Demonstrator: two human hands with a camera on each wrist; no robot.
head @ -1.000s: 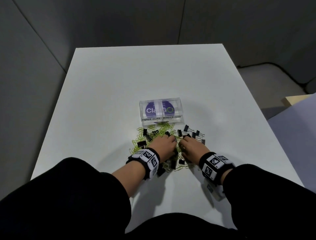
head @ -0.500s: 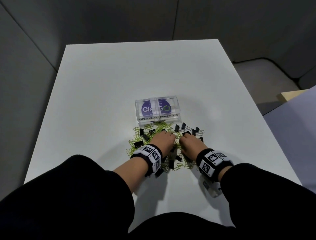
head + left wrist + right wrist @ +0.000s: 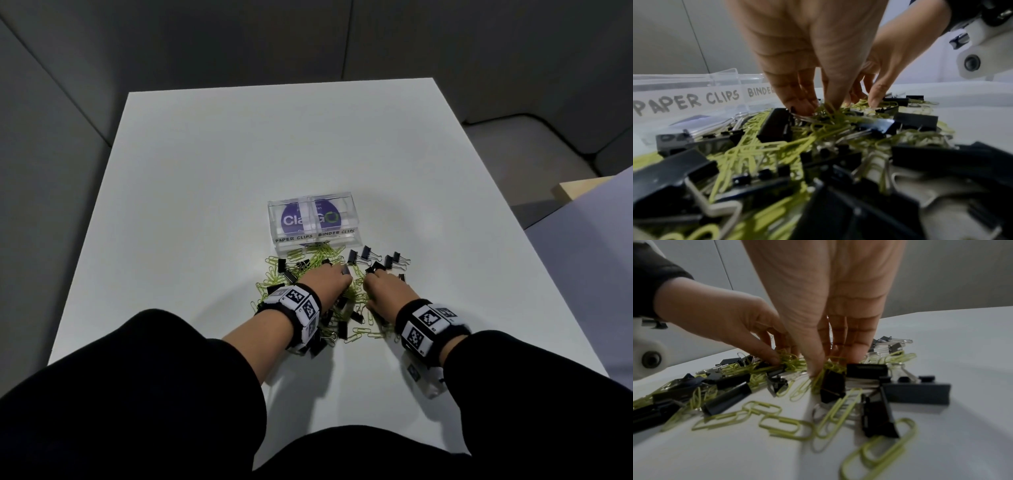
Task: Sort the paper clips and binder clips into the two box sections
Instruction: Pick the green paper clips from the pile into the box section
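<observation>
A clear two-section box, lettered PAPER CLIPS on the left and BINDER CLIPS on the right, stands mid-table. Just in front of it lies a mixed pile of green paper clips and black binder clips. Both hands reach down into the middle of the pile, side by side. My left hand pinches a tuft of green paper clips with thumb and fingertips. My right hand also pinches green paper clips, beside a black binder clip. Both box sections look empty.
The white table has bare surface to the left, right and beyond the box. Loose paper clips and binder clips lie spread near my wrists. A grey seat and a pale board edge sit off the table's right side.
Both hands stayed in the pile and crept slightly toward the box, their fingers working into the green paper clips. The head view tilted a little.
</observation>
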